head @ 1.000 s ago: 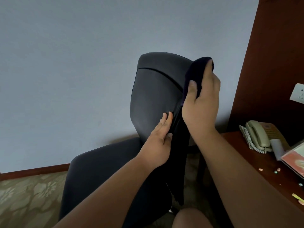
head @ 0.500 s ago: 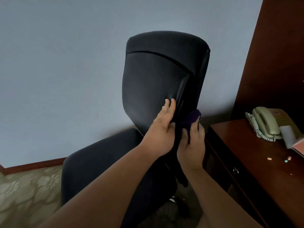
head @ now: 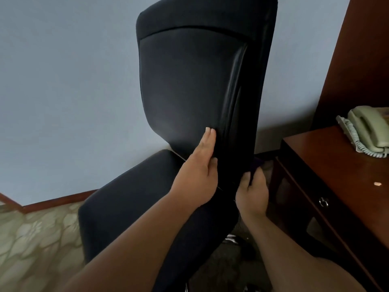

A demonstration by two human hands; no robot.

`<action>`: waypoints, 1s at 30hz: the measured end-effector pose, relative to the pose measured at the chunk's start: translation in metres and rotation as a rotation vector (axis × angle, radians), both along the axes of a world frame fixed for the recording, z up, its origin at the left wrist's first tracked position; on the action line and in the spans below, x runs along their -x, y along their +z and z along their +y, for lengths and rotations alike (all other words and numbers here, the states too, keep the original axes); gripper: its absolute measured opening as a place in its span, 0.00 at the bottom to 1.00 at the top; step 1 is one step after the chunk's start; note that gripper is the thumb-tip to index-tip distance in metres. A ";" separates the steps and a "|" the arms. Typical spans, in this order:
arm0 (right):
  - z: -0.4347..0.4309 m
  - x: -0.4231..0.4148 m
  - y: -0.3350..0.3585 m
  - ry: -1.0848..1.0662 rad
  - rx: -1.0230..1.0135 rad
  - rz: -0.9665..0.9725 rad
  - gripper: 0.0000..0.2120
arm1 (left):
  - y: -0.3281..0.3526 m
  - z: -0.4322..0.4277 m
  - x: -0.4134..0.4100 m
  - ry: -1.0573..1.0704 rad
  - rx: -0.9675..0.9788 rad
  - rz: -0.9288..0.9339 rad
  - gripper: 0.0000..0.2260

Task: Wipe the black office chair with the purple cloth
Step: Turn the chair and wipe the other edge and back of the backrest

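chair [head: 189,85] hides cloth [head: 257,163], desk [head: 336,165] beside

Dim flat indoor light, soft overall focus, wide-angle bending at edges

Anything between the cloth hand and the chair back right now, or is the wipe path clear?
Nothing visible blocks it. The right hand grips the purple cloth against the lower right edge of the black office chair backrest. The left hand lies flat on the backrest, left of that edge. The desk stands close on the right, apart from the cloth.
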State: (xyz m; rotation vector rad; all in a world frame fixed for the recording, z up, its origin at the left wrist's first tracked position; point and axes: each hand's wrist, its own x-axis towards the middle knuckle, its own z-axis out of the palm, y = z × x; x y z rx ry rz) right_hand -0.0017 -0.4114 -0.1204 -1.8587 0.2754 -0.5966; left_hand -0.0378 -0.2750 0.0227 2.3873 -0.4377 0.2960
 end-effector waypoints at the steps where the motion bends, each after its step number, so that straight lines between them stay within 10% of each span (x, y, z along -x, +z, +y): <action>1: 0.001 -0.003 -0.003 -0.010 0.010 0.011 0.08 | -0.014 0.005 0.002 0.031 -0.053 0.015 0.29; 11: 0.016 -0.011 -0.036 -0.077 -0.054 0.095 0.10 | -0.125 0.065 0.005 0.223 -0.448 0.343 0.27; 17: 0.025 -0.007 -0.060 -0.074 -0.192 0.414 0.23 | -0.172 0.102 0.022 0.541 -0.551 0.825 0.32; 21: 0.034 -0.013 -0.063 -0.065 -0.156 0.655 0.27 | -0.182 0.109 0.026 0.531 -0.515 0.835 0.33; 30: 0.067 0.010 -0.058 0.228 0.486 0.794 0.23 | -0.192 0.108 0.022 0.529 -0.526 0.830 0.33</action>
